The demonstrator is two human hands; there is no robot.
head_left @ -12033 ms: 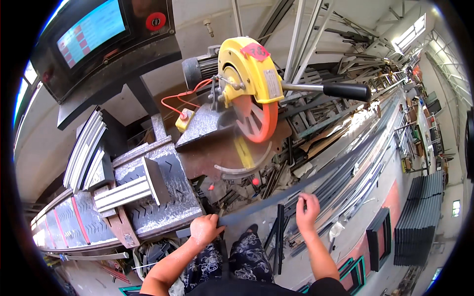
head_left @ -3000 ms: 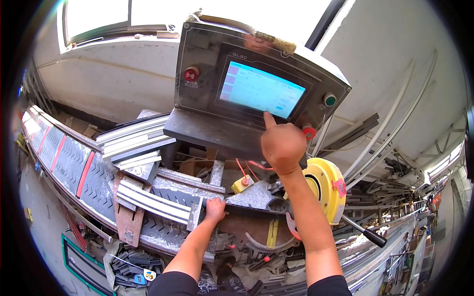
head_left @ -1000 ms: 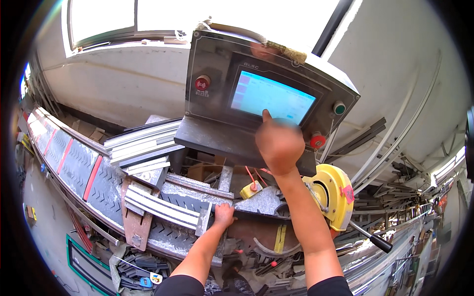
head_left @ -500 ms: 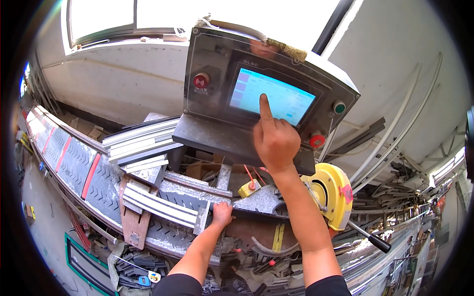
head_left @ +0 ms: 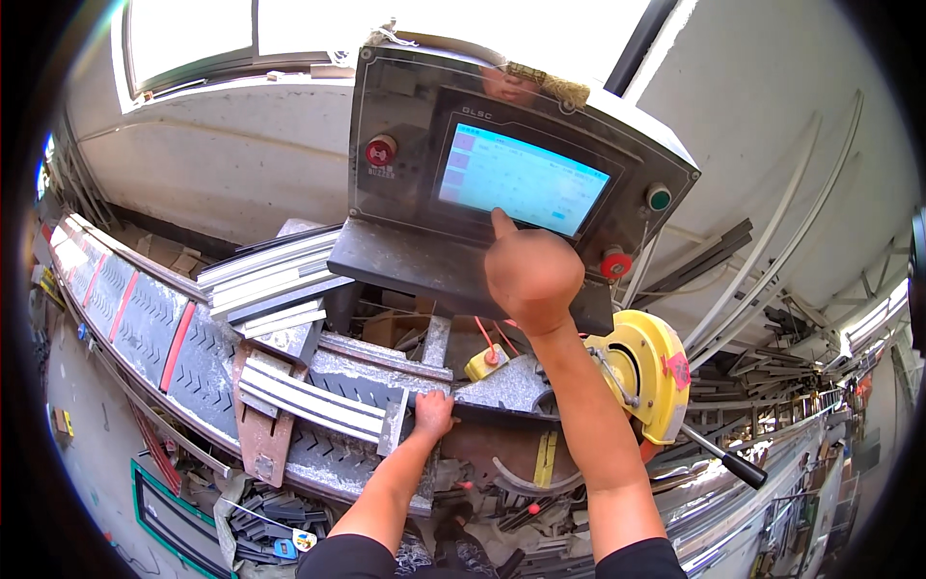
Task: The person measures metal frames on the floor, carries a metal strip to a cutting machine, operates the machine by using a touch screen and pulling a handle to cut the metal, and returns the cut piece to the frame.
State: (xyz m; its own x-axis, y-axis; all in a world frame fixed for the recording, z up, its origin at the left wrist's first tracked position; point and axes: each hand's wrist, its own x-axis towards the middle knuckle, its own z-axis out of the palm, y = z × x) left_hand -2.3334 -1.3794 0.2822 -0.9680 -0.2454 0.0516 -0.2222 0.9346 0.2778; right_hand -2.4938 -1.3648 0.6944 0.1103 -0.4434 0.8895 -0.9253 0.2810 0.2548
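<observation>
My right hand [head_left: 533,275] is before the touchscreen [head_left: 526,174] of a dark control panel [head_left: 405,106]. Its index finger points up at the screen's lower edge, the other fingers are folded in, and it holds nothing; whether the fingertip touches is unclear. Lower down, my left hand [head_left: 434,413] has its fingers curled over the dark edge of the machine bed [head_left: 497,413]. Just left of that hand stands a grey metal end plate [head_left: 393,423], against which the ends of pale aluminium profiles [head_left: 313,400] rest.
A yellow round saw guard [head_left: 648,376] with a black-tipped lever [head_left: 743,470] stands right of my forearm. Red buttons [head_left: 381,151] and a green button [head_left: 658,198] flank the screen. More profiles [head_left: 275,275] lie behind the bed; offcuts [head_left: 256,521] cover the floor.
My right hand has drawn down and slightly left, its fingertip going from the middle of the screen to its lower edge. My left hand stays on the bed edge.
</observation>
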